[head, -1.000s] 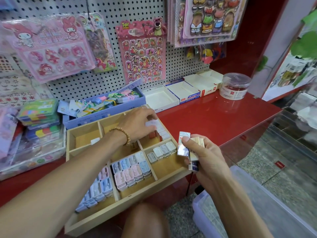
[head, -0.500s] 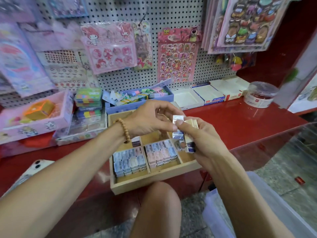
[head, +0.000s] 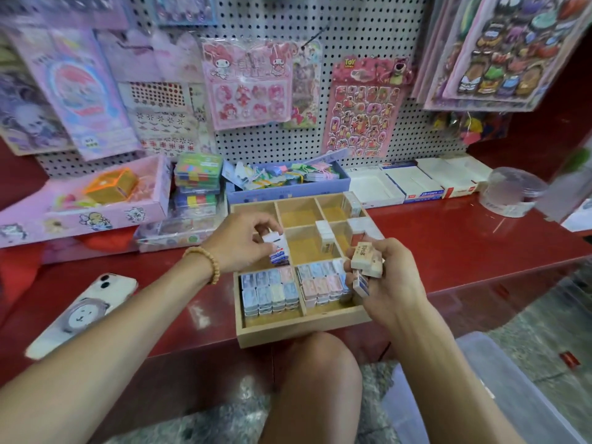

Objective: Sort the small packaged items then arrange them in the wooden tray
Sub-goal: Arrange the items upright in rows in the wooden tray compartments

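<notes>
Fingers (head: 256,240) around small packet (head: 278,248)

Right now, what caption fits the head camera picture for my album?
Left hand lowers a small packet into the wooden tray while the right hand holds more packets.

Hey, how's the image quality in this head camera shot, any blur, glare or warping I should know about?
Head view: the wooden tray and both hands, left hand and right hand, are fairly sharp; the edges smear with motion blur, worst at the clear tub; wide-angle bending curves the pegboard; soft glare on the red counter.
</notes>
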The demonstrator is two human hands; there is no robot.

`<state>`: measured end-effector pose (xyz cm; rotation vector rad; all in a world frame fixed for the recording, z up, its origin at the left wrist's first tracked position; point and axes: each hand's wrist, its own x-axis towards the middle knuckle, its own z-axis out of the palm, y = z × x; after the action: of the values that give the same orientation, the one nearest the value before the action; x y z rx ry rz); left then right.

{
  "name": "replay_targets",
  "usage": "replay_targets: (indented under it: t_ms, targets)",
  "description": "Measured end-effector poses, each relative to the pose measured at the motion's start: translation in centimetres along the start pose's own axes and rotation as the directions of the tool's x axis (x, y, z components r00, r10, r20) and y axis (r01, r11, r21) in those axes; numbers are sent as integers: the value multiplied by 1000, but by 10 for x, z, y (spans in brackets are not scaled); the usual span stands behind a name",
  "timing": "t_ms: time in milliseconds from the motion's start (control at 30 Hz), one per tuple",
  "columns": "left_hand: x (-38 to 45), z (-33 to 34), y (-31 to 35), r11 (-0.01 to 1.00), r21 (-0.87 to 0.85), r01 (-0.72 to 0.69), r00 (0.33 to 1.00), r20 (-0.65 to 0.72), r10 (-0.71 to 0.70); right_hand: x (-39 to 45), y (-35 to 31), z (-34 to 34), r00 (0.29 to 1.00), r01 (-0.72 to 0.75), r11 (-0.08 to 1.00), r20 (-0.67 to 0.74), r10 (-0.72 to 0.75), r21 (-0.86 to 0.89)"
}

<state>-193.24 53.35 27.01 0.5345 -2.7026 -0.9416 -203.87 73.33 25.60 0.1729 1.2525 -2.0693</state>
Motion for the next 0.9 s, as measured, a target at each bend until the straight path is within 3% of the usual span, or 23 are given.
replay_targets:
  t_ms: [267, 567, 900]
  targets:
    - [12, 23, -6, 945, 319, -73, 997, 43, 62, -6, 0, -8, 998, 57, 985, 14, -56, -163]
    - [12, 28, -6, 918, 386, -92, 995, -7, 102, -11, 4, -15, 994, 102, 974, 67, -90, -203]
    - [18, 24, -3, 916, 391, -93, 994, 90, 62, -17, 1, -20, 988, 119, 974, 116, -97, -194]
